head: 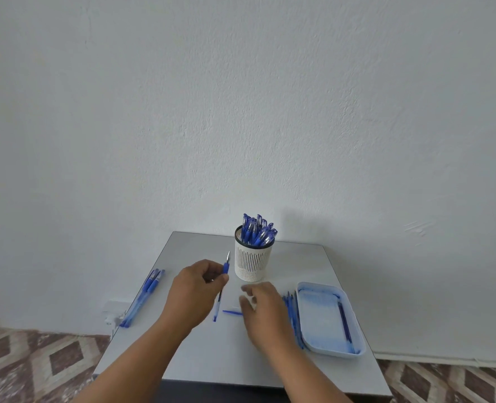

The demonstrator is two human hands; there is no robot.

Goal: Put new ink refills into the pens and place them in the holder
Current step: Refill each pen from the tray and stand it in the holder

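My left hand (195, 289) grips a blue pen (225, 269) by its grip section, with the metal tip pointing up and the clear barrel slanting down to the table. My right hand (262, 305) is blurred, its fingers curled down just over a small blue piece (231, 312) lying on the table; whether it touches or holds that piece is unclear. The white slotted holder (251, 264) stands behind both hands with several blue pens (257, 231) upright in it. A few pens (144, 295) lie at the table's left edge.
A pale blue tray (325, 344) sits at the right with one dark blue refill (344, 322) inside. Several blue refills (292, 312) lie between the tray and my right hand. The small grey table (200, 362) stands against a white wall.
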